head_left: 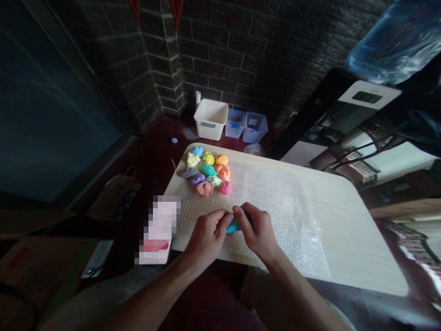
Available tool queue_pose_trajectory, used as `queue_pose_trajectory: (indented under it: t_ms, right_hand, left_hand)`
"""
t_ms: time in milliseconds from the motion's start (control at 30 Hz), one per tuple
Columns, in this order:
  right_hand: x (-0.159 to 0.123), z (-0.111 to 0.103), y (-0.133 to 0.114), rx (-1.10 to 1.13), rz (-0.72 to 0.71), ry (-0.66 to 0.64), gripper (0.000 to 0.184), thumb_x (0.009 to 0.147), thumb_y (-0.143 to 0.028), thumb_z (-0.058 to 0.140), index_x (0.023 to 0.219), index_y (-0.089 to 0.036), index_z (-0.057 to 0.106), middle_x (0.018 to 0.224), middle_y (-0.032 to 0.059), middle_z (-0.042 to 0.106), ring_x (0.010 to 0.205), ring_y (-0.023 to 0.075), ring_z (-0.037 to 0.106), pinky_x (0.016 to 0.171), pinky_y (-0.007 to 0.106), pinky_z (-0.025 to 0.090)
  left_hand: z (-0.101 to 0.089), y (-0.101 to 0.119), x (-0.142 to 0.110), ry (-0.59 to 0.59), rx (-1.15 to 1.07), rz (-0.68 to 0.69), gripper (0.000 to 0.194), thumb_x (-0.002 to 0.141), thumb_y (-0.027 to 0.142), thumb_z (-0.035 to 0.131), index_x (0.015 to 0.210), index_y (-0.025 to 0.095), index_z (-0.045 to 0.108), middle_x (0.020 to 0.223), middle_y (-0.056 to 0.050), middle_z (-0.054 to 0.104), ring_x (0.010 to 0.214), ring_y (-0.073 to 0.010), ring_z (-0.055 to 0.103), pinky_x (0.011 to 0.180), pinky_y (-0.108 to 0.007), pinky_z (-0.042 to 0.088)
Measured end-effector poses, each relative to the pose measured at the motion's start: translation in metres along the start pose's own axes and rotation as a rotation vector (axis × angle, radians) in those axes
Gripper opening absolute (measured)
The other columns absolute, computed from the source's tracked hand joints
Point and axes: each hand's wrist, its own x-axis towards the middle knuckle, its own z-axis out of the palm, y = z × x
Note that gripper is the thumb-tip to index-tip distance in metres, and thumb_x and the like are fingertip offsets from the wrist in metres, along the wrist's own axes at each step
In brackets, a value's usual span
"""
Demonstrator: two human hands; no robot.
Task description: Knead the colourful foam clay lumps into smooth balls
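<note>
A teal lump of modelling clay (234,226) is held between my two hands near the table's front edge. My left hand (211,232) grips its left end, thumb on top and fingers curled round. From the right, my right hand (254,227) closes over the other end with thumb and fingers pressed on it. Part of the lump is hidden by the fingers. Just beyond my hands lie several soft lumps of coloured clay, among them a pink lump (225,188), a brownish-red lump (205,188), a green lump (208,169) and an orange lump (223,173).
Bubble wrap (285,207) covers much of the pale wooden table (347,225). Behind the table stand a white bin (211,120) and two clear plastic boxes (255,128). A water dispenser (368,94) is at the right. A paper bag (115,195) sits on the floor at left.
</note>
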Motion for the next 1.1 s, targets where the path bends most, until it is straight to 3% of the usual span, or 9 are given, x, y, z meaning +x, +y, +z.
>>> queue_pose_trajectory:
  t_ms: [100, 167, 300, 367, 467, 733, 867, 967, 1100]
  right_hand:
    - [-0.002, 0.004, 0.001, 0.066, 0.019, 0.071, 0.051, 0.108, -0.055, 0.049, 0.069, -0.022, 0.051, 0.056, -0.0027, 0.048, 0.05, 0.0116, 0.041, 0.048, 0.026, 0.031]
    - [-0.001, 0.006, 0.003, 0.159, 0.08, 0.132, 0.049, 0.108, -0.056, 0.049, 0.071, -0.023, 0.051, 0.054, -0.0032, 0.049, 0.048, 0.0118, 0.044, 0.045, 0.025, 0.032]
    - [0.003, 0.005, 0.004, 0.374, 0.201, 0.245, 0.045, 0.105, -0.062, 0.05, 0.082, -0.023, 0.055, 0.053, -0.0049, 0.053, 0.041, 0.0125, 0.051, 0.037, 0.023, 0.036]
    - [0.005, 0.005, 0.004, 0.443, 0.21, 0.211, 0.046, 0.103, -0.065, 0.051, 0.088, -0.022, 0.06, 0.055, -0.0037, 0.058, 0.041, 0.0135, 0.055, 0.038, 0.024, 0.041]
    - [0.004, 0.006, 0.002, 0.448, 0.208, 0.136, 0.052, 0.103, -0.066, 0.05, 0.08, -0.021, 0.059, 0.055, -0.0015, 0.06, 0.045, 0.0145, 0.059, 0.045, 0.025, 0.047]
    - [-0.005, 0.009, 0.001, 0.059, -0.011, -0.064, 0.053, 0.109, -0.054, 0.046, 0.07, -0.021, 0.062, 0.07, 0.0045, 0.065, 0.064, 0.0178, 0.062, 0.063, 0.03, 0.046]
    - [-0.003, -0.005, 0.003, 0.172, 0.059, 0.042, 0.046, 0.107, -0.059, 0.046, 0.092, -0.021, 0.067, 0.076, 0.0045, 0.067, 0.065, 0.0189, 0.063, 0.059, 0.029, 0.047]
    - [0.0, -0.013, 0.002, 0.231, 0.066, -0.035, 0.043, 0.103, -0.062, 0.054, 0.108, -0.02, 0.064, 0.083, 0.0038, 0.069, 0.065, 0.018, 0.063, 0.054, 0.027, 0.045]
    - [0.0, -0.013, -0.002, 0.015, -0.026, -0.173, 0.04, 0.102, -0.057, 0.059, 0.086, -0.02, 0.062, 0.07, -0.0002, 0.062, 0.062, 0.0155, 0.056, 0.057, 0.027, 0.038]
  left_hand:
    - [0.004, -0.002, 0.001, 0.033, -0.117, -0.089, 0.049, 0.104, 0.057, 0.051, 0.077, 0.018, 0.065, 0.065, -0.002, 0.064, 0.055, -0.0149, 0.062, 0.049, -0.023, 0.044]
    - [0.005, -0.001, 0.002, 0.029, -0.235, -0.101, 0.047, 0.103, 0.059, 0.052, 0.088, 0.018, 0.067, 0.066, 0.0, 0.064, 0.05, -0.0124, 0.057, 0.046, -0.022, 0.042]
    - [0.002, 0.001, 0.004, -0.022, -0.416, -0.039, 0.038, 0.094, 0.049, 0.072, 0.114, 0.017, 0.065, 0.088, -0.003, 0.071, 0.065, -0.0133, 0.065, 0.061, -0.024, 0.053]
    - [-0.001, 0.001, 0.006, -0.018, -0.422, -0.022, 0.034, 0.094, 0.045, 0.074, 0.109, 0.017, 0.066, 0.089, -0.004, 0.071, 0.071, -0.0149, 0.067, 0.067, -0.025, 0.054]
    - [-0.004, 0.001, 0.007, 0.024, -0.371, 0.007, 0.03, 0.096, 0.045, 0.07, 0.107, 0.017, 0.068, 0.087, -0.004, 0.072, 0.077, -0.0181, 0.069, 0.07, -0.026, 0.054]
    - [-0.003, 0.004, 0.004, 0.19, -0.143, 0.063, 0.025, 0.104, 0.044, 0.055, 0.097, 0.022, 0.065, 0.088, -0.002, 0.069, 0.083, -0.0181, 0.065, 0.077, -0.027, 0.051]
    - [-0.005, 0.003, 0.006, 0.125, -0.087, 0.094, 0.019, 0.102, 0.04, 0.061, 0.107, 0.023, 0.066, 0.096, -0.003, 0.072, 0.087, -0.0192, 0.068, 0.078, -0.028, 0.051]
    - [-0.007, 0.002, 0.005, 0.049, 0.043, 0.149, 0.015, 0.096, 0.032, 0.069, 0.106, 0.022, 0.066, 0.098, -0.004, 0.074, 0.088, -0.0207, 0.069, 0.078, -0.029, 0.051]
    - [-0.006, 0.0, 0.001, 0.031, 0.229, 0.289, 0.013, 0.089, 0.015, 0.069, 0.098, 0.022, 0.063, 0.095, -0.004, 0.071, 0.089, -0.0219, 0.069, 0.079, -0.031, 0.052]
